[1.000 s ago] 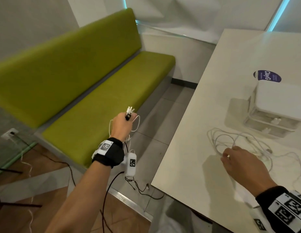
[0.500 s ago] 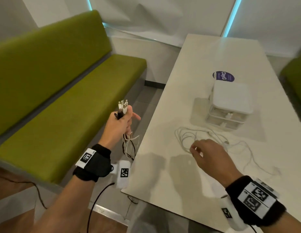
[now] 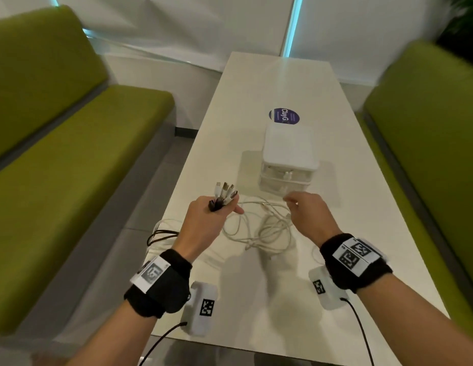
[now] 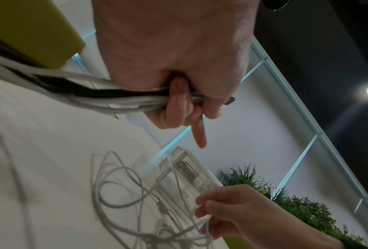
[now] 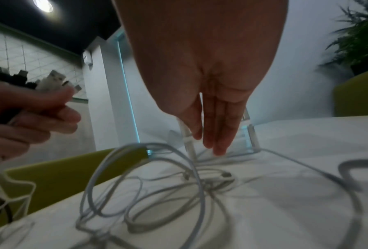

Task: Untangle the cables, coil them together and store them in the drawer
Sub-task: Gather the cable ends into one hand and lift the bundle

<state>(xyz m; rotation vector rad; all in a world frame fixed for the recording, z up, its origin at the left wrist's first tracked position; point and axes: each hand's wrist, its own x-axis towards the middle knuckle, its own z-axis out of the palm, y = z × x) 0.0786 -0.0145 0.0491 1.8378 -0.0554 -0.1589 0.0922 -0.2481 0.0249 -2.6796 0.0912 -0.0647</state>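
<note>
Left hand (image 3: 203, 220) now over table (image 3: 362, 207) — grips cable ends (image 3: 225, 194) | right hand (image 3: 306, 215) — fingers loose, lifted

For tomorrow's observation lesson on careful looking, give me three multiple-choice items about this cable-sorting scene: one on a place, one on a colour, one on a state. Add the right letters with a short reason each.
1. Where does the small drawer unit stand?
A. on the white table
B. on a bench
C. on the floor

2. What colour are the benches beside the table?
A. blue
B. green
C. grey

3. What is the left hand doing?
A. lying flat on the table
B. hanging with nothing in it
C. gripping a bundle of cable ends

Answers:
1 A, the unit sits on the tabletop, beyond the loose white cables.
2 B, both seats and backs are yellow-green.
3 C, its fingers curl round several white and black cables, with the plugs sticking up out of the fist.
</note>
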